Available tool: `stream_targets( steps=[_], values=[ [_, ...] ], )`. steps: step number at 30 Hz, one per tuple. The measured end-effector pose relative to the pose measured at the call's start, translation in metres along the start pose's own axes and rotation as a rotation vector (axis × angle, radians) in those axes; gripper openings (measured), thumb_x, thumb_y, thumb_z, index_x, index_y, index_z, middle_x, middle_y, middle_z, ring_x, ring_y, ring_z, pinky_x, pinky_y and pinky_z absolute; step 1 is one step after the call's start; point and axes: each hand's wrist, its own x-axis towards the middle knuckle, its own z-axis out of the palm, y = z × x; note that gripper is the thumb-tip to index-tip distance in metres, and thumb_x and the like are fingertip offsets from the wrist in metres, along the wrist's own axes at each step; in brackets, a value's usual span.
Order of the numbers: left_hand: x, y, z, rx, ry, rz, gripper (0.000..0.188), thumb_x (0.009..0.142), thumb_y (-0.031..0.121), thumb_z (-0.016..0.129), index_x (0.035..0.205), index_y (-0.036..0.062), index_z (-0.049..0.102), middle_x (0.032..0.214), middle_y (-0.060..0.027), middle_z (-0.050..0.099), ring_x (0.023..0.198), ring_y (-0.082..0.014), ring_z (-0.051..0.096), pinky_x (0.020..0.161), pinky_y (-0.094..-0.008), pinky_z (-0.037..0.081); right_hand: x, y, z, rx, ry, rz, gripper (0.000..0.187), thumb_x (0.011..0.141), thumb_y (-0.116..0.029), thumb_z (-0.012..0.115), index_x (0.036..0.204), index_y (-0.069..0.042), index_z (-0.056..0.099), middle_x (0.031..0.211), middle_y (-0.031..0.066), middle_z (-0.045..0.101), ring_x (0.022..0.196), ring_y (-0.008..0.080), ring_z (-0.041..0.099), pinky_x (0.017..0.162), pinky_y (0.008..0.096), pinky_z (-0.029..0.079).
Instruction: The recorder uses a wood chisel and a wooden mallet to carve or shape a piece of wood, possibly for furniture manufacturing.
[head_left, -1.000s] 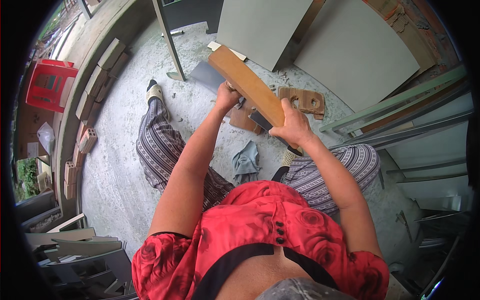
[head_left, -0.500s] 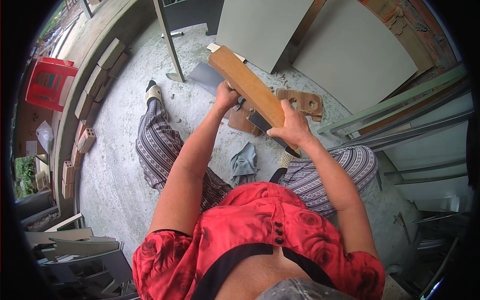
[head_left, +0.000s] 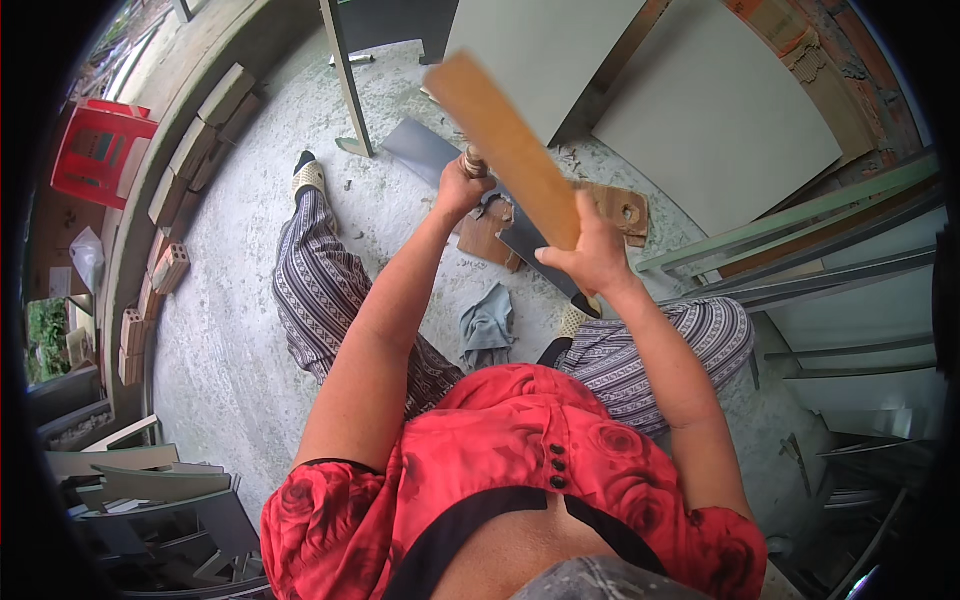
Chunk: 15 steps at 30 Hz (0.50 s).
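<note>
My right hand (head_left: 592,255) is closed round the near end of a long orange-brown wooden bar (head_left: 505,140), its far end raised and smeared by motion. My left hand (head_left: 463,190) grips a short metal cylinder (head_left: 473,162) upright, beside the bar's left edge; its lower end is hidden. Beneath the hands a dark grey sheet strip (head_left: 415,150) runs slantwise, partly covered by my left hand and the bar. Worn wooden boards (head_left: 487,240) with ragged holes lie under and next to it. My right shoe (head_left: 574,320) is at the strip's near end.
A blue-grey cloth (head_left: 487,325) lies between my legs. Large grey panels (head_left: 720,120) lean at the back right, long metal profiles (head_left: 800,270) at the right. Bricks (head_left: 170,268) line the ledge at left, near a red plastic stool (head_left: 100,155). Offcuts (head_left: 140,485) are piled lower left.
The wooden bar's far end has swung up and away from the metal cylinder, now more exposed in my left hand. My left hand has shifted slightly right and nearer.
</note>
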Motion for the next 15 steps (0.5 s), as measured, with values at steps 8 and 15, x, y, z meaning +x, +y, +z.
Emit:
stream_targets(
  steps=[8, 15],
  values=[
    [-0.001, -0.003, 0.001, -0.001, 0.015, 0.015, 0.027, 0.062, 0.007, 0.069, 0.088, 0.0044, 0.061, 0.072, -0.0004, 0.060, 0.068, -0.0123, 0.055, 0.068, -0.0294, 0.047, -0.006, -0.004, -0.009, 0.162, 0.025, -0.061, 0.072, 0.060, -0.026, 0.080, 0.118, -0.003, 0.045, 0.101, 0.0166, 0.062, 0.092, 0.0276, 0.062, 0.081, 0.0377, 0.048],
    [-0.003, 0.003, -0.001, -0.019, -0.020, -0.006, 0.026, 0.063, 0.003, 0.070, 0.088, 0.0052, 0.063, 0.076, 0.0005, 0.064, 0.071, -0.0100, 0.057, 0.070, -0.0283, 0.049, -0.002, -0.001, -0.001, 0.059, 0.048, -0.108, 0.072, 0.059, -0.028, 0.077, 0.115, -0.002, 0.041, 0.094, 0.0207, 0.063, 0.088, 0.0338, 0.063, 0.079, 0.0406, 0.049]
  ],
)
